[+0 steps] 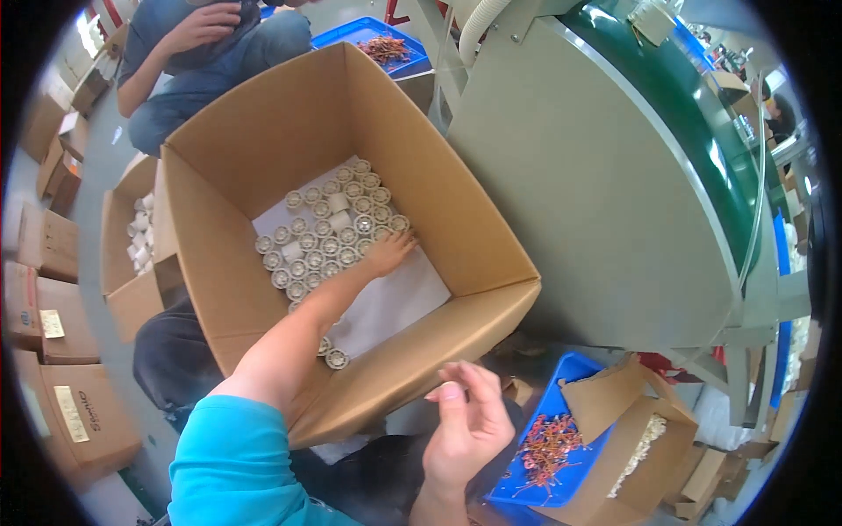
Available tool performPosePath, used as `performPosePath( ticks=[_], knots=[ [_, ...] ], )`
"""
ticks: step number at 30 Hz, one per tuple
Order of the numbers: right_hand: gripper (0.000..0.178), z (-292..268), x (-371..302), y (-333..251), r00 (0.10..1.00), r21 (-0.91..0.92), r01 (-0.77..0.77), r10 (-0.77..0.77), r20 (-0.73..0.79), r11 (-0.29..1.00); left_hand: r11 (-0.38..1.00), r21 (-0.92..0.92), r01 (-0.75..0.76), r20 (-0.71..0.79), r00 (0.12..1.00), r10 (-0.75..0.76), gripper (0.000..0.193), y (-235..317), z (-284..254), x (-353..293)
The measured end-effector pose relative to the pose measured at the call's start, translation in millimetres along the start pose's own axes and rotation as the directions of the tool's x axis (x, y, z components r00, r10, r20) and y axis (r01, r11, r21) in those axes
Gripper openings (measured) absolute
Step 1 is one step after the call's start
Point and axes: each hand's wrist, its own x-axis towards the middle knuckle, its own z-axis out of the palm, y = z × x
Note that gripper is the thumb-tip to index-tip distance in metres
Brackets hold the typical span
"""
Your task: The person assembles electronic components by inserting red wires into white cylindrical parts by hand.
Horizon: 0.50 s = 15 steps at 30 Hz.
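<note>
While white spools (329, 232) sit packed in rows on the white liner of a big cardboard box (491, 289), left hand (388, 252) reaches in, fingers spread, touching the row's edge, gripping nothing. Right hand (465, 425) hovers outside, half-curled, empty, near blue tray (548, 408).

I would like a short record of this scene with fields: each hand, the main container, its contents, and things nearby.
left hand: reaches into the box, fingertips on the spools
right hand: outside the box near its front wall, fingers loosely curled, holding nothing visible
box: large open cardboard carton
spools: small white ones, standing in rows on a white sheet
blue tray: at lower right, holds reddish wire pieces
</note>
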Motion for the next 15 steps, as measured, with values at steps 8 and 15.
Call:
performPosePath(
  ticks=[8,15],
  knots=[
    [0.022,9.4,3.8,-3.1,0.996,-0.172,0.002,0.013,0.087,0.985,0.903,-0.408,0.137,0.183,0.981,-0.065,0.036,-23.5,18.3,17.3],
    [0.023,-9.6,15.6,-5.1,0.990,-0.196,0.139,-0.141,0.003,0.971,0.520,-0.713,0.471,0.446,0.876,-0.183,0.053,-2.8,-135.7,20.3]
  ],
)
